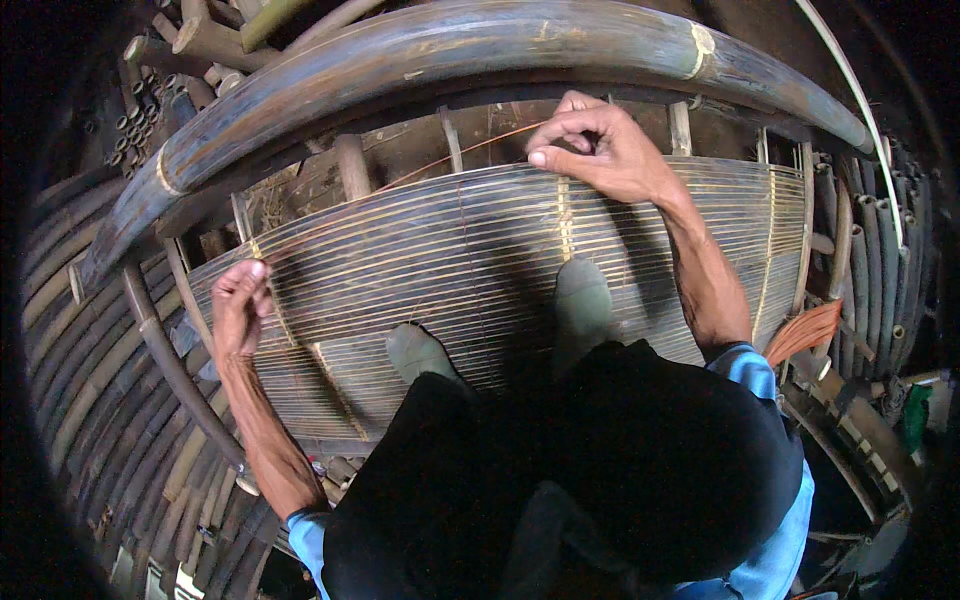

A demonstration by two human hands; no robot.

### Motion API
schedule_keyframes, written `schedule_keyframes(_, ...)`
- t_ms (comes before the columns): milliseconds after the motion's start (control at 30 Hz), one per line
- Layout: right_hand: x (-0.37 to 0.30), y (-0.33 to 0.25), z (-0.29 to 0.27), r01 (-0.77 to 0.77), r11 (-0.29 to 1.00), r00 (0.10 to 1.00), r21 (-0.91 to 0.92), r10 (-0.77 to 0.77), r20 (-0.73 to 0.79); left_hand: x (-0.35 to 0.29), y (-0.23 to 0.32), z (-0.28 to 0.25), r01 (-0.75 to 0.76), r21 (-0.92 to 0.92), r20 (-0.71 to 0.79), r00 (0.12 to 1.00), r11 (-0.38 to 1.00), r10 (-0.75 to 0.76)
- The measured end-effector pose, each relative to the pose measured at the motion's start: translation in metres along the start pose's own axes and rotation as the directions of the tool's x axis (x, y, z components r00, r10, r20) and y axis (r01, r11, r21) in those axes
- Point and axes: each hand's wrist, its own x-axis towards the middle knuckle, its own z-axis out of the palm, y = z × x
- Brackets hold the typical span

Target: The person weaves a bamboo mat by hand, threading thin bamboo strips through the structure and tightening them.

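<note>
A panel of thin bamboo slats, crossed by yellowish lashing rows, lies beneath both my feet. Along its far edge runs a thin orange cord, slanting up from left to right. My left hand is at the panel's far left corner, thumb and fingers pinched together where the cord reaches it, beside a yellow lashing. Above the far edge, right of the middle, my right hand is closed with thumb and fingers curled on the cord's other end. Its fingertips partly hide the grip.
A thick bamboo pole crosses beyond the panel, above short upright stakes. Bamboo lengths are stacked at the left, more dark poles at the right. A bundle of orange cord hangs by the panel's right edge.
</note>
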Motion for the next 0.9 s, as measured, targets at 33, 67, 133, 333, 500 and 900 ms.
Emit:
schedule_keyframes(33,-0.003,0.010,0.006,-0.054,0.994,0.998,-0.100,0.052,-0.018,0.010,-0.003,-0.008,0.052,0.127,-0.140,0.990,0.991,-0.034)
schedule_keyframes(67,-0.002,0.019,0.014,-0.103,0.975,0.995,-0.197,0.098,-0.038,0.021,-0.004,-0.010,0.063,0.324,-0.225,0.974,0.944,0.012)
schedule_keyframes(133,0.003,0.035,0.030,-0.126,0.963,0.992,-0.239,0.117,-0.052,0.049,-0.012,0.012,-0.140,0.525,-0.133,0.961,0.839,0.243)
schedule_keyframes(333,0.043,0.064,0.068,-0.348,0.901,0.925,-0.259,0.375,0.061,0.134,-0.058,0.165,-0.284,0.932,0.225,0.940,0.226,0.256)
schedule_keyframes(500,0.062,0.085,0.093,-0.535,0.756,0.755,-0.377,0.628,0.189,0.159,-0.076,0.235,-0.323,0.817,0.293,0.946,0.477,0.138)
schedule_keyframes(900,0.023,0.036,0.075,-0.221,0.946,0.971,0.238,0.189,0.150,0.062,-0.034,0.228,-0.790,0.531,0.487,0.581,0.307,0.652)
